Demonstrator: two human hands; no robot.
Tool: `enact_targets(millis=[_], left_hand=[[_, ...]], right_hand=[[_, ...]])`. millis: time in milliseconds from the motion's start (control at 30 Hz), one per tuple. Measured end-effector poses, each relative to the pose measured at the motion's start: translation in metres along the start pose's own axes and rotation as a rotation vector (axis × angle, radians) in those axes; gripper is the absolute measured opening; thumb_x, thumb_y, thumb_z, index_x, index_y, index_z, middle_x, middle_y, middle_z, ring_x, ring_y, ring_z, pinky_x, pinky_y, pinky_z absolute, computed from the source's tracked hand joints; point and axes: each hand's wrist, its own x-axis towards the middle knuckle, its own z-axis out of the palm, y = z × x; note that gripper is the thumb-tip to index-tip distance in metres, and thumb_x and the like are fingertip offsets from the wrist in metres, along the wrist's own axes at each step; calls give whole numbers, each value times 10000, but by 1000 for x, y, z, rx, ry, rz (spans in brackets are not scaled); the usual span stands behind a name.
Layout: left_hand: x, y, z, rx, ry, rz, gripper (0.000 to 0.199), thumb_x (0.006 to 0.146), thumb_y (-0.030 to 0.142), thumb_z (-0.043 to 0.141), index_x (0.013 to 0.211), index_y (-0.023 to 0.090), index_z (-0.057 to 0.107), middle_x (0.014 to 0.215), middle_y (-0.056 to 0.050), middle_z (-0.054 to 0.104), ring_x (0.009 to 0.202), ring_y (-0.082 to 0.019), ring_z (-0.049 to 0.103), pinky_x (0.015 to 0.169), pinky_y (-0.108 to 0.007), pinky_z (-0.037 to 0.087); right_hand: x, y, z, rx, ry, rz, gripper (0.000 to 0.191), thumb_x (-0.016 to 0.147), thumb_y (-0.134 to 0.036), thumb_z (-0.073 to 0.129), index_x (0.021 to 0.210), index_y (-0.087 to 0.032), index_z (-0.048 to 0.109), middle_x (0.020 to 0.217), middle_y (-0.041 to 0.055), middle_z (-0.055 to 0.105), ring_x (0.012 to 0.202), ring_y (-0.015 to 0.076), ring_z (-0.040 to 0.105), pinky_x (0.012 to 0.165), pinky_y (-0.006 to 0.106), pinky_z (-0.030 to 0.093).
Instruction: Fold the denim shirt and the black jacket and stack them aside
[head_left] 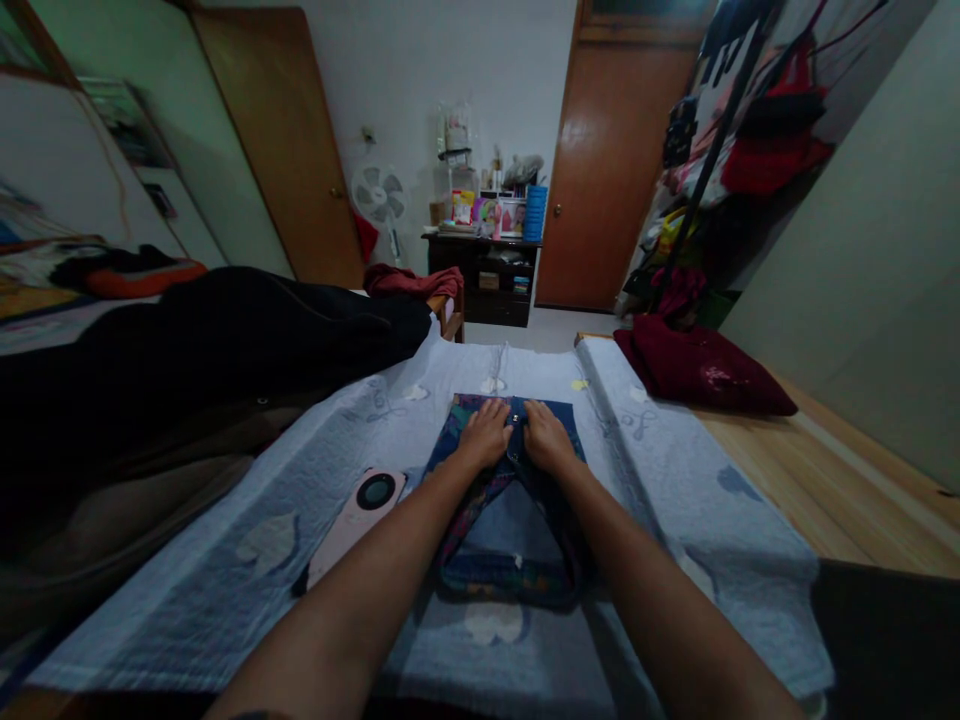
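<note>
A dark blue garment (510,580) with a flowery pattern lies flat in front of me. It has a dark, patterned edge around a lighter blue triangular area. On its upper half, my left hand (486,432) grips the cloth to the left of the middle strip, fingers bent. My right hand (547,438) holds the cloth just right of that strip, its fingers curled too. Small shiny fasteners show between the hands. The fingertips are partly lost in the dim light. Left of my left forearm rests a pink phone (352,520) with a round black camera ring.
A pale blue blanket (495,625) with heart shapes spreads under everything. Dark clothing (247,340) is heaped on the left. A maroon cushion (697,370) sits at the right on wooden boards (780,450). Beyond stand a white fan (379,195) and a dark cabinet (480,285).
</note>
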Motion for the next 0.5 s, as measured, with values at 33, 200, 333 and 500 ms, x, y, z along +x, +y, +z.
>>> enact_targets(millis=[33,200,333,500], left_hand=[[3,0,6,4,-14,12,520,955,352,315,1450,193,311,1561,-82,244,1436,-230,182,1129,-442,225],[6,-5,27,62,5,11,552,947,406,315,1480,273,254,1573,-29,212,1440,-229,167,1133,-510,191],[4,-5,29,70,15,-26,598,934,452,320,1495,266,225,1577,-35,199,1442,-256,151,1128,-521,188],[3,-6,28,42,21,-115,660,908,553,318,1498,271,230,1583,-19,172,1430,-329,159,1124,-534,175]], right_hand=[[4,0,9,10,-22,2,537,902,-187,359,1427,-72,365,1499,135,355,1387,220,293,1102,340,261],[3,5,43,19,-71,92,569,930,-317,360,1480,-190,289,1555,57,247,1418,239,216,1117,410,215],[1,6,47,15,-80,156,600,933,-369,330,1496,-181,243,1566,53,210,1422,240,198,1126,417,172],[3,4,44,24,-104,295,630,930,-462,330,1496,-198,251,1566,112,198,1426,295,170,1117,439,141]])
